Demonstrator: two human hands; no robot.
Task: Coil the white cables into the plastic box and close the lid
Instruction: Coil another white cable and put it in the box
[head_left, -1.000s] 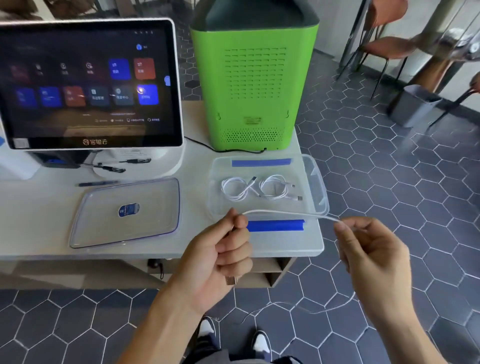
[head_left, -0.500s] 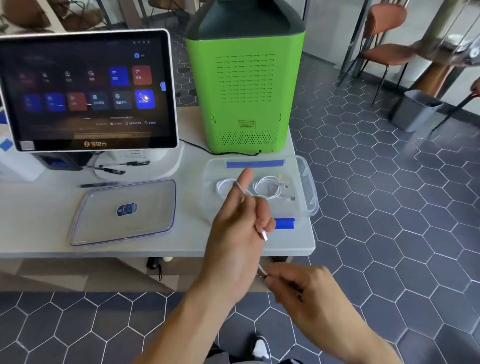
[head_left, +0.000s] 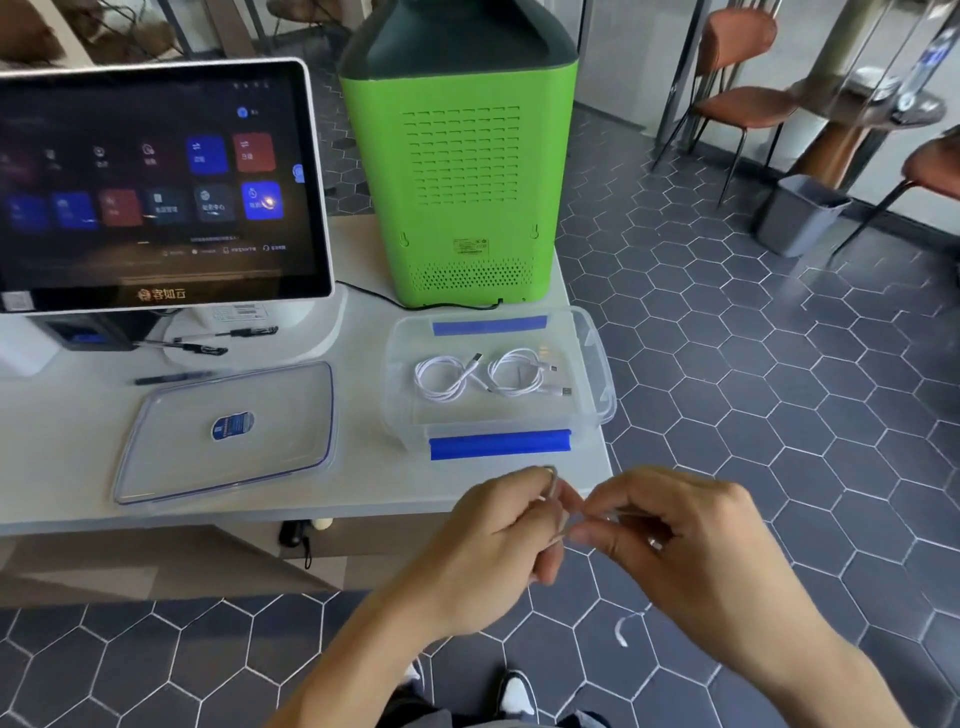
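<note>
Left hand (head_left: 498, 540): fingers curled, thumb and forefinger pinched on a thin white cable (head_left: 552, 484), blurred, seen as a small loop rising just above the fingertips. Right hand (head_left: 670, 535): fingers curled inward, tips pinched on the same cable directly beside the left fingertips; the two sets of fingertips nearly touching. Short free tail of cable (head_left: 621, 630) visible below the right hand, hanging over the floor. Path of the cable between pinch and tail hidden by the hands; cannot tell.

Beyond the fingertips, on the white table (head_left: 62, 447): clear plastic box (head_left: 597, 410), open, with a blue latch (head_left: 501, 446) on the wall nearest the fingers and a second blue strip on the far wall. Inside the box, two coiled white cables (head_left: 488, 375) lying flat on the bottom, side by side, connector ends pointing away to the right of the fingers.

Left of the fingers, well apart from the box: clear lid (head_left: 228, 431) lying flat on the table, blue sticker at centre. Beyond the lid: pen (head_left: 171, 378), then a touchscreen terminal (head_left: 156, 182) on a white stand. Beyond the box: green appliance (head_left: 462, 171) upright, black cord trailing from its base.

Both hands held in front of the table edge, above dark hexagon floor tiles (head_left: 779, 415).
</note>
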